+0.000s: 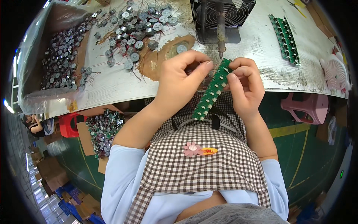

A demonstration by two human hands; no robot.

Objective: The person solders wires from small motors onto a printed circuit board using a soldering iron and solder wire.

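My right hand (247,84) grips a long green circuit board strip (209,96) near its upper end. The strip slants down toward my apron and carries rows of small pale parts. Thumb and forefinger of my left hand (184,74) are pinched together beside the strip's upper left edge; what lies between them is too small to make out. Just above the strip's top end points the tip of an upright soldering iron (221,41). Beyond my left hand a round silver motor (181,49) rests on a worn brown patch of the table.
Many round motors with thin red wires (140,28) lie in a heap at the far left, beside a plastic-lined box (28,80) of more. A black fan (223,18) stands behind the iron. Rightward are another green board strip (285,39), a small pink fan (335,72) and a pink stool (305,106).
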